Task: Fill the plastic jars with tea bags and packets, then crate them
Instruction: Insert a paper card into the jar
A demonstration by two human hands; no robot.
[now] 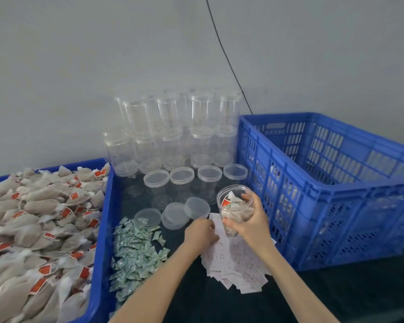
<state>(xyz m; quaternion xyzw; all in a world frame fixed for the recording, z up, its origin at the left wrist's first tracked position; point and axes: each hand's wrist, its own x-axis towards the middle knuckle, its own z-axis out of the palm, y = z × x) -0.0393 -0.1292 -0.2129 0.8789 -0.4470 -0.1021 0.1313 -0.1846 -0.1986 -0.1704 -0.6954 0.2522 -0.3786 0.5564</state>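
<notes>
My right hand (pixel 250 220) grips a clear plastic jar (pixel 233 206) with tea bags inside, open-topped and tilted toward me above the table. My left hand (pixel 200 233) rests palm down on a spread of white paper slips (pixel 238 264), fingers curled at the top edge of the slips; whether it pinches one I cannot tell. A heap of small green-white packets (pixel 135 248) lies just left of it. Tea bags with red tags (pixel 33 224) fill a blue tray (pixel 100 229) on the left. A tall blue crate (pixel 336 197) stands on the right.
Empty clear jars (pixel 173 127) are stacked two high against the grey wall, with more lidded jars (pixel 182 178) in front. Three loose lids (pixel 175 215) lie near the packets. A black cable (pixel 226 54) runs down the wall. The tabletop is dark.
</notes>
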